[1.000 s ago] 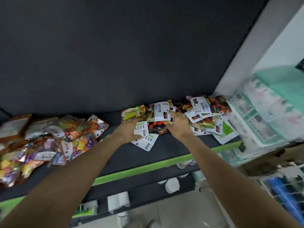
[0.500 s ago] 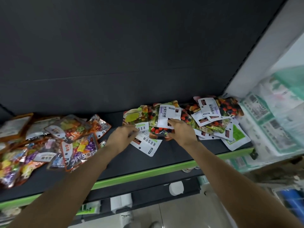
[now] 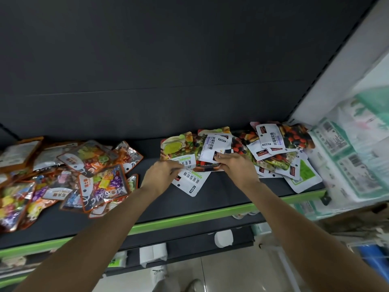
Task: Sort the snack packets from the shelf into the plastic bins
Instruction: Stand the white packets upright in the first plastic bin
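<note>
Head view looked down on a dark shelf [image 3: 210, 199] with a green front edge. At far left lay a loose heap of glossy orange-trimmed sweet packets [image 3: 69, 175], overlapping at all angles. Right of centre, the left hand [image 3: 162, 175] reached into a second pile, its fingers [image 3: 177, 166] curled on the edge of a white-and-green flat pouch [image 3: 183, 162]. Just beside it, the right hand [image 3: 237, 167] had its fingers [image 3: 220, 158] pinching a white-labelled fruit-print pouch [image 3: 212, 148] at its lower edge. More white and fruit-printed pouches [image 3: 277, 150] fanned out to the right, up to the shelf's end. No plastic bins were visible. These packets looked light, thin, floppy and slick, likely to slide off one another; a pinch at a sealed edge or corner seemed the surest hold, lifting one at a time.
</note>
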Available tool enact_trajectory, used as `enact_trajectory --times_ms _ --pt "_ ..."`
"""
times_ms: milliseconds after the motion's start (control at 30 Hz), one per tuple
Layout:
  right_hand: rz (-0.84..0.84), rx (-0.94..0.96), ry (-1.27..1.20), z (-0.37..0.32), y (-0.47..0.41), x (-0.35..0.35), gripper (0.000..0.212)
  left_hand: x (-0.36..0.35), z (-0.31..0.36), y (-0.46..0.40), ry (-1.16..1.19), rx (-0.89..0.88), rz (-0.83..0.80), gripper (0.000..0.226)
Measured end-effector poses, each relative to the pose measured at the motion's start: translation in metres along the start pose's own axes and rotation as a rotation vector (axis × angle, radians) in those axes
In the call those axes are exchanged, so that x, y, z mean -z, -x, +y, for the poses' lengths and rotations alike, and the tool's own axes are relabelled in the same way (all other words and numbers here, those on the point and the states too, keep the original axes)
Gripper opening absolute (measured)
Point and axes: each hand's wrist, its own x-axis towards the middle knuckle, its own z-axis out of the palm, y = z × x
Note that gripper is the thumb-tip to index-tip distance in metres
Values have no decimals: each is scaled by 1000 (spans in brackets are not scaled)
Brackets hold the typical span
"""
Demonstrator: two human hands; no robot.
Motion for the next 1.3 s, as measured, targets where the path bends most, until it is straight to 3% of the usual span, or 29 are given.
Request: enact_trajectory --times_ms 100,233,367,633,833,1033,1300 --pt "196 62 -8 -1 1 4 26 8 1 5 16 -22 57 24" --pt "301 102 -62 -4 -7 25 7 33 14 5 27 -54 215 21" --pt "379 1 -179 -14 -15 54 4 62 33 1 -57 -16 326 21" --pt "334 -72 -193 -34 -22 97 2 103 47 3 -1 100 408 20" --pt "275 -105 -111 -53 -16 117 14 125 53 11 99 105 435 17" --pt "274 -134 -160 -73 -9 123 13 130 45 33 69 119 533 19" --pt "332 -26 -192 -144 -24 129 15 167 15 77 4 194 579 21"
